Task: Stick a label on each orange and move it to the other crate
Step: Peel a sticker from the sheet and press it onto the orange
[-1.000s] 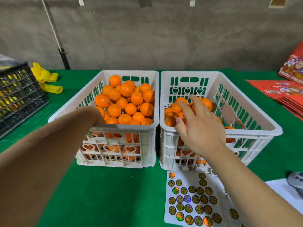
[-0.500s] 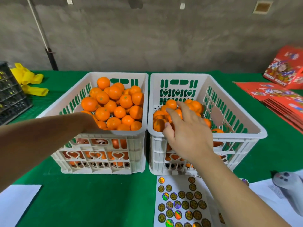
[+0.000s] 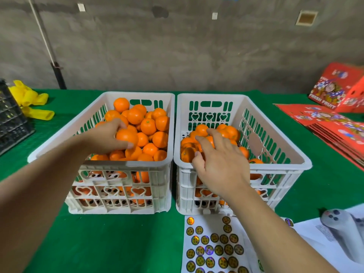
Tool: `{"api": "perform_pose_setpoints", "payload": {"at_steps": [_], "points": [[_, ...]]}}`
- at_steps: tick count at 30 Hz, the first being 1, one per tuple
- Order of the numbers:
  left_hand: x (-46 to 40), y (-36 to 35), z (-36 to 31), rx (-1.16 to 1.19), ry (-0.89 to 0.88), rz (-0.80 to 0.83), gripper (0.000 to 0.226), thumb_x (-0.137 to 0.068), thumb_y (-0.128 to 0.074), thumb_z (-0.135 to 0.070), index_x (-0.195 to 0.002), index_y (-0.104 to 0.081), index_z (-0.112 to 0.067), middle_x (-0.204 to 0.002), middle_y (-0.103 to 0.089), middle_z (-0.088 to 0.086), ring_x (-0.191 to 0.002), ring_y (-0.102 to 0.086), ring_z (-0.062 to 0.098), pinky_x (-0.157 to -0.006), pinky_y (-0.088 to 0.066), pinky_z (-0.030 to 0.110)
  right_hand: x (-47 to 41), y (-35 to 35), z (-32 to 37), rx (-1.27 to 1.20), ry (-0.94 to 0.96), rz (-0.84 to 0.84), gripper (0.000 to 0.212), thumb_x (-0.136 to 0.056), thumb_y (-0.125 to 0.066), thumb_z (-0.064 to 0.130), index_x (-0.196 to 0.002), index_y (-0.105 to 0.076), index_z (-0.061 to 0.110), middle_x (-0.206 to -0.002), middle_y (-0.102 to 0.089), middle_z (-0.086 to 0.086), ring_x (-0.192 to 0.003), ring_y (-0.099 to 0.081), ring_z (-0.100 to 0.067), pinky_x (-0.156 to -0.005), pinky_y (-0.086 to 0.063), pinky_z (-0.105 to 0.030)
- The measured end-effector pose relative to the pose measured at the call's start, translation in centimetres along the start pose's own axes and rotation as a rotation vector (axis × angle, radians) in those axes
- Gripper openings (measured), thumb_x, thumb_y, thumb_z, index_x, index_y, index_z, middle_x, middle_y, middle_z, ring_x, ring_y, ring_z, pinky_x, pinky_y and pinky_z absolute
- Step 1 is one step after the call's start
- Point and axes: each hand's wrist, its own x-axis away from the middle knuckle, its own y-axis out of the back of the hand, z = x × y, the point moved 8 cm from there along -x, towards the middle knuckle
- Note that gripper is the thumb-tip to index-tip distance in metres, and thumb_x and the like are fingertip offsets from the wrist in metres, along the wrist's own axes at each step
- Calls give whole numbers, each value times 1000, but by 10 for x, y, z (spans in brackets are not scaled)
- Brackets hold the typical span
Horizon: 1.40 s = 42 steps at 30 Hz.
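The left hand (image 3: 107, 137) reaches into the left crate (image 3: 122, 164) and curls its fingers and thumb round one orange (image 3: 127, 137) at the top of the heap there. The right hand (image 3: 220, 164) hangs over the near edge of the right crate (image 3: 275, 168), fingers spread and lightly bent, their tips on or just above the oranges in the right crate (image 3: 226, 133); it grips nothing that can be seen. The left crate is piled nearly to its rim with oranges, the right one holds a lower heap gathered toward its left and far side. Both white crates stand side by side, just touching, on the green-covered table (image 3: 118, 243).

Just in front of the right crate, under the right forearm, lies a white label sheet (image 3: 212, 247) carrying rows of round, shiny stickers; their print is too small to read. To its right a grey handheld device (image 3: 342, 231) rests on white paper. At the far right lie flat red cartons (image 3: 338, 127), one propped upright and reading "FRESH FRUIT". At the far left are a black crate (image 3: 11, 123) and some yellow foam nets (image 3: 29, 101).
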Motion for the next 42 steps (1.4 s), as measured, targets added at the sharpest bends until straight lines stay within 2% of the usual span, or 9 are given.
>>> {"api": "perform_pose_setpoints", "payload": {"at_steps": [3,7,10,17,21,27,32,36,42], "points": [[46,35,-28,370,-87,-519,68,-86,-83,-47,-141,-47,-31,-127,-57,-2,-101,-61,14,-81,-53,35,1,2,1,0,2,-21,51,-101,-35,48,-147,-49,32,-156,-41,0,-131,-48,-25,-100,-41,-40],[133,-8,-75,703,-267,-764,72,-82,-80,-49,-141,-42,-36,-134,-46,-12,-108,-57,-1,-82,-51,17,3,6,2,-6,5,-63,49,-100,-38,45,-143,-55,28,-148,-49,-2,-124,-53,-26,-98,-41,-41],[175,-78,-105,682,-351,-716,73,-89,-73,-55,-150,-39,-33,-132,-34,-19,-114,-46,2,-94,-41,18,6,9,3,4,20,-109,48,-100,-39,45,-140,-57,26,-143,-53,-2,-120,-54,-27,-96,-41,-42],[183,-223,-118,664,-256,-288,74,-87,-71,-64,-134,-17,-82,-135,-14,-47,-127,-39,-9,-98,-39,11,20,20,9,-58,156,-272,42,-105,-44,40,-140,-56,21,-138,-52,-7,-118,-51,-30,-98,-36,-41],[173,-257,-104,527,-166,-183,65,-91,-62,-70,-137,-16,-73,-136,-23,-29,-126,-41,3,-103,-38,19,75,7,5,-281,201,-309,39,-94,-64,34,-132,-59,25,-129,-46,-7,-116,-46,-30,-93,-29,-39],[169,-259,-103,509,-152,-204,72,-92,-55,-74,-152,-22,-52,-138,-26,-28,-126,-45,4,-107,-42,24,146,-57,-38,-57,41,-13,34,-73,-86,34,-102,-70,24,-107,-54,-2,-97,-53,-31,-78,-35,-41],[177,-258,-116,588,-295,-142,70,-93,-63,-67,-146,-18,-64,-136,-22,-39,-124,-45,-4,-104,-38,12,159,-94,-72,58,-161,364,39,-84,-76,50,-115,-74,26,-112,-61,0,-106,-55,-29,-88,-44,-44],[177,-263,-125,415,-336,-80,73,-92,-50,-79,-154,-21,-52,-142,-29,-26,-127,-45,4,-109,-44,29,160,-104,-70,54,-145,404,38,-90,-66,57,-113,-76,29,-112,-58,5,-108,-52,-24,-93,-42,-39],[171,-264,-123,371,-303,-102,76,-90,-42,-85,-154,-23,-48,-136,-36,-23,-123,-43,2,-106,-39,23,163,-108,-71,69,-96,461,59,-81,-60,77,-120,-69,33,-117,-52,10,-110,-45,-22,-94,-38,-37]]}}
